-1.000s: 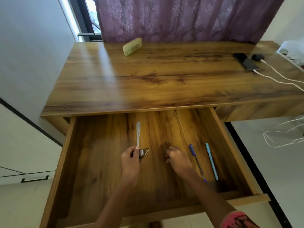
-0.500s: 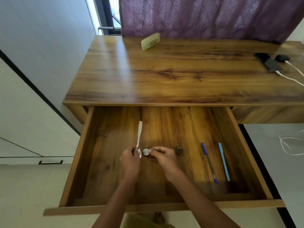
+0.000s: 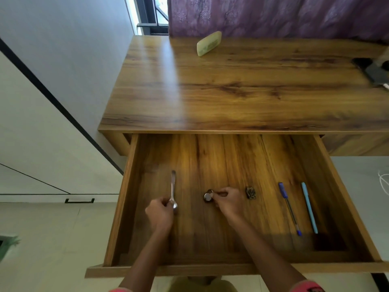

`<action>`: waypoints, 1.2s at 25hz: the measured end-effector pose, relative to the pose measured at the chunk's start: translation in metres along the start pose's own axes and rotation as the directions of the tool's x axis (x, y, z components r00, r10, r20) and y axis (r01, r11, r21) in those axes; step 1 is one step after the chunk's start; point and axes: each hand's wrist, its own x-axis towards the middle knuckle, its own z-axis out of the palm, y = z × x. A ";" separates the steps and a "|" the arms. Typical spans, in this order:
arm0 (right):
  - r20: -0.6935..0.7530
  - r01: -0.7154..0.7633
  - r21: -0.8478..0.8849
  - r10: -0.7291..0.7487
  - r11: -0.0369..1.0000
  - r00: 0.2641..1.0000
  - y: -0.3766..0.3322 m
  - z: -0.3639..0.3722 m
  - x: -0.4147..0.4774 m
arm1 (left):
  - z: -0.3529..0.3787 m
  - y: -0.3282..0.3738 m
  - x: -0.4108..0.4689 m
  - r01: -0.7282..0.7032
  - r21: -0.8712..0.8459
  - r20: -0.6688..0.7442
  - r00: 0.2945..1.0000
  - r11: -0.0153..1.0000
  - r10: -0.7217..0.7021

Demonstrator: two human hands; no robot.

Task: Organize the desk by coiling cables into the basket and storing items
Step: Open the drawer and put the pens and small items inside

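Observation:
The wooden desk's drawer (image 3: 347, 186) stands pulled out below me. Inside it, my left hand (image 3: 159, 214) grips the bowl end of a metal spoon (image 3: 173, 187) whose handle points away from me. My right hand (image 3: 228, 202) pinches a small round silver object (image 3: 208, 196) lying on the drawer floor, right of the spoon. A small dark metal clip (image 3: 251, 192) sits just right of that hand. Farther right lie a dark blue pen (image 3: 288, 207) and a light blue pen (image 3: 309, 207), side by side.
On the desk top (image 3: 242, 91) a pale green case (image 3: 208, 43) lies at the back near the purple curtain (image 3: 273, 15). A dark phone (image 3: 375, 73) with a white cable sits at the far right edge. A white wall and cabinet stand left of the desk.
My right hand moved left to the round object, took it from beside the spoon and drew it rightward. My left hand carried the spoon left. The dark clip now lies uncovered.

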 end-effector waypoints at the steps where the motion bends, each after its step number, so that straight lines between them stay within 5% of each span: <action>1: -0.018 0.027 -0.027 -0.028 0.999 0.999 -0.001 0.002 -0.003 | -0.001 -0.001 0.002 -0.006 0.008 0.022 1.000 1.000 0.006; 12: -0.097 0.137 -0.194 -0.158 0.971 0.983 -0.011 0.013 -0.015 | 0.018 0.004 0.011 -0.079 0.171 0.191 0.980 0.982 0.046; 16: -0.114 0.240 -0.163 -0.260 0.957 0.959 -0.028 0.008 -0.012 | 0.007 0.015 0.016 -0.300 0.277 0.121 0.953 0.913 0.277; 18: -0.138 0.322 -0.144 -0.341 0.936 0.930 -0.048 0.002 -0.009 | -0.001 0.033 0.024 -0.499 0.227 0.071 0.865 0.836 0.497; 21: -0.186 0.471 -0.134 -0.489 0.872 0.852 -0.093 -0.014 0.006 | -0.013 0.081 0.044 -0.755 0.158 -0.051 0.638 0.637 0.769; 24: -0.207 0.626 -0.255 -0.675 0.736 0.709 -0.149 -0.034 0.045 | -0.023 0.150 0.079 -0.863 0.247 -0.111 0.428 0.442 0.897; 26: -0.174 0.668 -0.381 -0.759 0.640 0.628 -0.187 -0.046 0.089 | -0.023 0.199 0.112 -0.846 0.318 -0.079 0.426 0.428 0.901; 30: -0.024 0.646 -0.585 -0.807 0.490 0.591 -0.258 -0.066 0.185 | -0.012 0.275 0.176 -0.749 0.462 0.001 0.536 0.475 0.844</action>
